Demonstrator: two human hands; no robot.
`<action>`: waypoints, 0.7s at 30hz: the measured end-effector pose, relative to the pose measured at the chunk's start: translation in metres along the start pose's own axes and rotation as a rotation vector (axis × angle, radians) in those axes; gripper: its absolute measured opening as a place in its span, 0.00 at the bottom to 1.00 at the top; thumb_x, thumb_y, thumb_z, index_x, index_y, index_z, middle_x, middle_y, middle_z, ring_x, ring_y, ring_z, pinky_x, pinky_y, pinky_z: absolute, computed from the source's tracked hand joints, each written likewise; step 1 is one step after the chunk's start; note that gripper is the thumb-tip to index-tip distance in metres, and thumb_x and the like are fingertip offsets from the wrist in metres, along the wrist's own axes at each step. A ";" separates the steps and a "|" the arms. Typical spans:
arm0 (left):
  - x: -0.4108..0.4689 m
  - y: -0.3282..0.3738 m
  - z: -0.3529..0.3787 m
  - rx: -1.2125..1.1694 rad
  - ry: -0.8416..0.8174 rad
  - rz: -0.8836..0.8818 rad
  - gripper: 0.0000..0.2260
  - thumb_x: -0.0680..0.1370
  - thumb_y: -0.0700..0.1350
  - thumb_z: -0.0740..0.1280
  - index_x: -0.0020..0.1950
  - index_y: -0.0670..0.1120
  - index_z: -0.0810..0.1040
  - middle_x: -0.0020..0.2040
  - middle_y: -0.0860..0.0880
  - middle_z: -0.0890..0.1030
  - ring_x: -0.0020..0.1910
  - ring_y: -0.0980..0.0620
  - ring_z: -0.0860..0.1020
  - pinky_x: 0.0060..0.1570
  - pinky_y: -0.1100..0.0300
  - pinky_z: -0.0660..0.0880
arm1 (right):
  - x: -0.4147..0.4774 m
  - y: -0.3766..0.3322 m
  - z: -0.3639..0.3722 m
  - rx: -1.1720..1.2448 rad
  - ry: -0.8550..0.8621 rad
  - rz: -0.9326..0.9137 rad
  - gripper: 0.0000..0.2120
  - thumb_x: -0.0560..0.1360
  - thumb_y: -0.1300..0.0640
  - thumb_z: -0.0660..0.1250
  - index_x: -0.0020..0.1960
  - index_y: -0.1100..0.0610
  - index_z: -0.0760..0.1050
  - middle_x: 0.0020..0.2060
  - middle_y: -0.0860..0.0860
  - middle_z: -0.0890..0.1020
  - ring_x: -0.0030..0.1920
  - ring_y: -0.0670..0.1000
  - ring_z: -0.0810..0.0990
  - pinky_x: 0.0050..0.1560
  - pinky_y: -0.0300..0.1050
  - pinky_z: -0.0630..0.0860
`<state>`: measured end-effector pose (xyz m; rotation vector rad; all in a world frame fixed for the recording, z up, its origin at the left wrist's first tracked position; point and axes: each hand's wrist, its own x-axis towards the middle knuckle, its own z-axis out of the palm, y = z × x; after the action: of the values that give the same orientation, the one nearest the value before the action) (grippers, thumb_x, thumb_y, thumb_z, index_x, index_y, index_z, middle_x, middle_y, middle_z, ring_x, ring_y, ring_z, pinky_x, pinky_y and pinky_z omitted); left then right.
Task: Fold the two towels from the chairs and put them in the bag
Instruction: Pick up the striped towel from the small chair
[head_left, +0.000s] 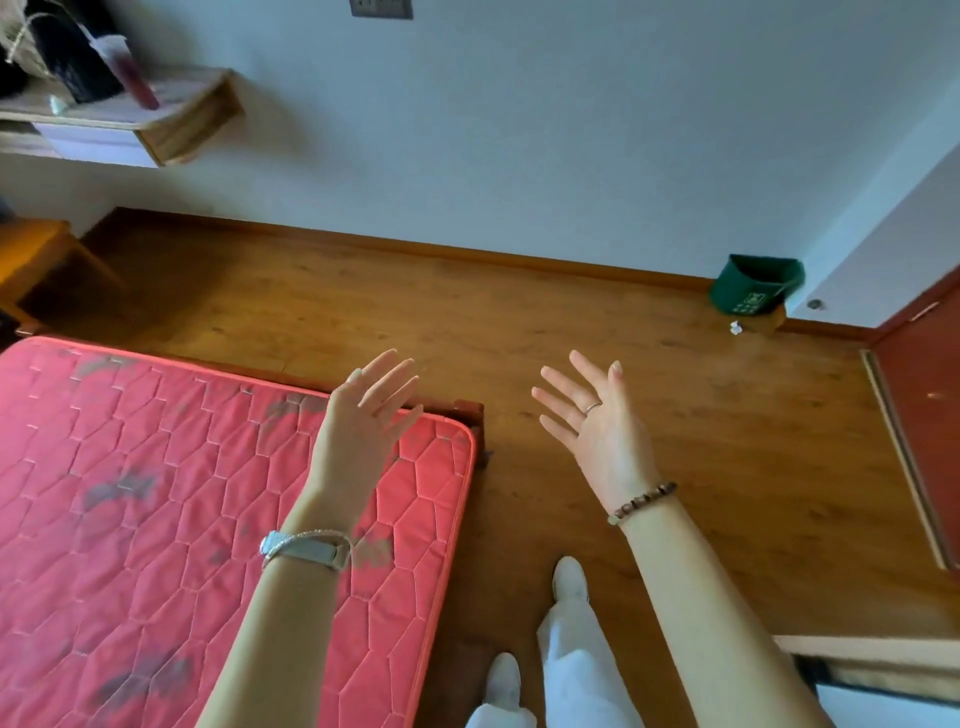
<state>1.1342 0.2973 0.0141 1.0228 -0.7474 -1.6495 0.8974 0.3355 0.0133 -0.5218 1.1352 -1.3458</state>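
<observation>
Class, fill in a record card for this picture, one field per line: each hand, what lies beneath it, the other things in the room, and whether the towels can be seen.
left hand: open, fingers spread, holds nothing, raised above the mattress corner
right hand: open, fingers spread, holds nothing, raised above the floor
mattress: red, quilted, bare
floor: wood
bin: green, in the corner
white scrap: on the floor by the bin
shelf: wall-mounted, upper left
towels, chairs: none in view
</observation>
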 end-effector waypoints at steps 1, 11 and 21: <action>0.008 -0.001 0.006 0.005 -0.012 0.002 0.18 0.85 0.50 0.50 0.68 0.49 0.75 0.66 0.47 0.80 0.70 0.47 0.75 0.67 0.49 0.71 | 0.006 -0.003 -0.003 0.002 0.009 -0.001 0.27 0.81 0.39 0.47 0.73 0.51 0.67 0.64 0.52 0.80 0.62 0.53 0.80 0.70 0.58 0.68; 0.109 -0.021 0.092 0.052 -0.082 0.003 0.20 0.83 0.53 0.54 0.71 0.48 0.74 0.68 0.46 0.79 0.70 0.47 0.75 0.69 0.47 0.70 | 0.098 -0.059 -0.065 0.021 0.068 -0.025 0.26 0.82 0.40 0.48 0.72 0.51 0.68 0.62 0.52 0.81 0.61 0.53 0.81 0.68 0.58 0.71; 0.212 -0.018 0.163 0.058 -0.107 0.058 0.22 0.82 0.54 0.54 0.73 0.47 0.72 0.70 0.45 0.77 0.71 0.46 0.74 0.69 0.45 0.70 | 0.210 -0.122 -0.099 -0.014 0.022 -0.023 0.26 0.81 0.40 0.50 0.70 0.52 0.71 0.62 0.52 0.81 0.62 0.53 0.80 0.68 0.58 0.70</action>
<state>0.9542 0.0992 0.0156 0.9502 -0.8925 -1.6504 0.7188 0.1433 0.0056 -0.5332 1.1605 -1.3672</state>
